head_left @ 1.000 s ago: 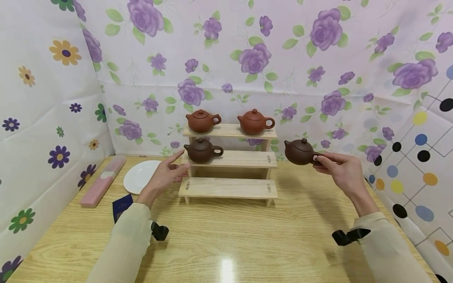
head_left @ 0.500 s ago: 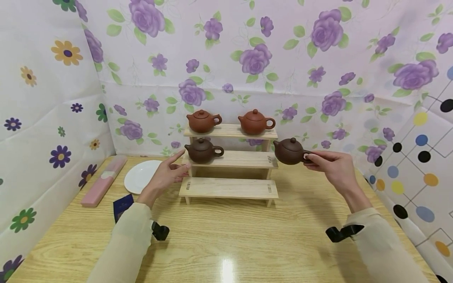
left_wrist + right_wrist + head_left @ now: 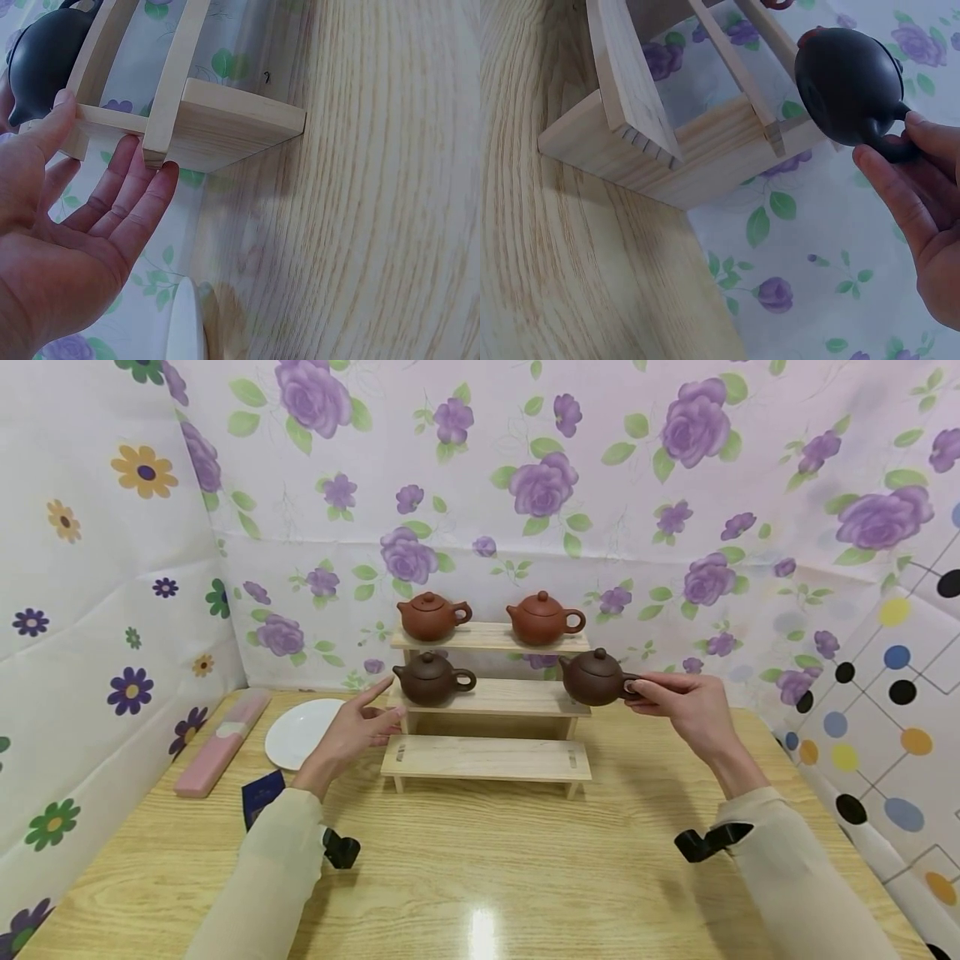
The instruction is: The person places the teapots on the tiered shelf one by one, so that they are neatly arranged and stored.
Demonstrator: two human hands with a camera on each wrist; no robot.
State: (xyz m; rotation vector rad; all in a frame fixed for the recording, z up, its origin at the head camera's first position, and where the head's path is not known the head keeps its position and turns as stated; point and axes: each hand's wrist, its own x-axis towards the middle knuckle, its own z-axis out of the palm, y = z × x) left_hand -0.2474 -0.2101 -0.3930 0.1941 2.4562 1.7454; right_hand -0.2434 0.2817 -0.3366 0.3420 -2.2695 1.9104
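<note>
My right hand (image 3: 686, 706) pinches the handle of a dark brown teapot (image 3: 592, 677), held at the right end of the wooden rack's middle shelf. The right wrist view shows that teapot (image 3: 847, 86) held up beside the shelf ends. My left hand (image 3: 351, 731) touches the left side of the three-step wooden rack (image 3: 483, 758) with its fingers extended. Close to its index finger is the spout of another dark brown teapot (image 3: 427, 681), standing on the middle shelf's left. Two reddish-brown teapots stand on the top shelf, the left one (image 3: 429, 618) and the right one (image 3: 542, 618).
Left of the rack lie a white plate (image 3: 296, 735), a long pink case (image 3: 217, 752) and a small dark blue packet (image 3: 260, 793), partly covered by the left sleeve. Flowered cloth (image 3: 480, 468) hangs behind and at the sides of the wooden table (image 3: 450, 877).
My right hand has moved left with the dark teapot, from beside the rack to the right end of its middle shelf. The left hand stays in place at the rack.
</note>
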